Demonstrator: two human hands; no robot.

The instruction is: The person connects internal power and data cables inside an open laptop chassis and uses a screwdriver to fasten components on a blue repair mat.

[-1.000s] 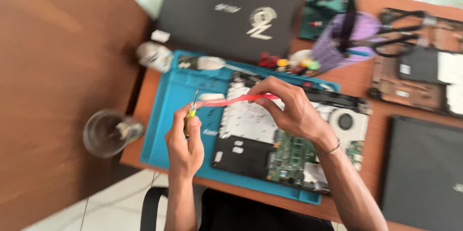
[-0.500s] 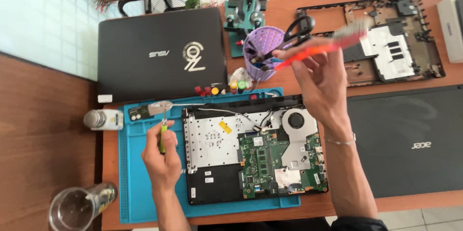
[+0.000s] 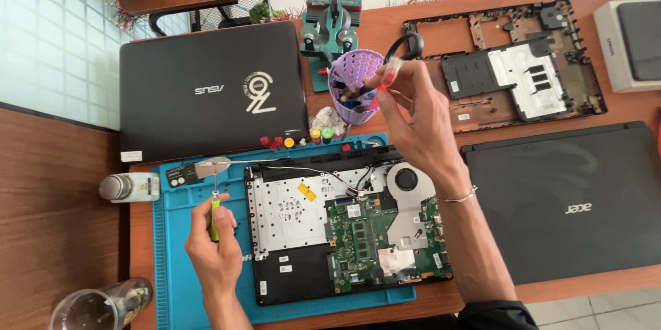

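Observation:
My right hand (image 3: 412,118) holds a red-handled tool (image 3: 383,83) upright, its lower end down in the purple perforated tool cup (image 3: 350,86). My left hand (image 3: 215,242) grips a small green-handled screwdriver (image 3: 215,210), tip pointing up toward a thin metal strip (image 3: 212,167) on the blue work mat (image 3: 173,247). An opened laptop base (image 3: 344,227) lies on the mat between my hands, showing a green circuit board, a fan and a silver plate.
A closed black laptop (image 3: 212,89) lies behind the mat, another (image 3: 571,199) at right. A stripped laptop shell (image 3: 509,61) and a green clamp stand (image 3: 330,27) are at the back. A glass jar (image 3: 103,306) and a small bottle (image 3: 127,187) are at left.
My right hand has carried the red tool from over the laptop base back to the purple cup and lowered it in. The left hand keeps the screwdriver, shifted a little.

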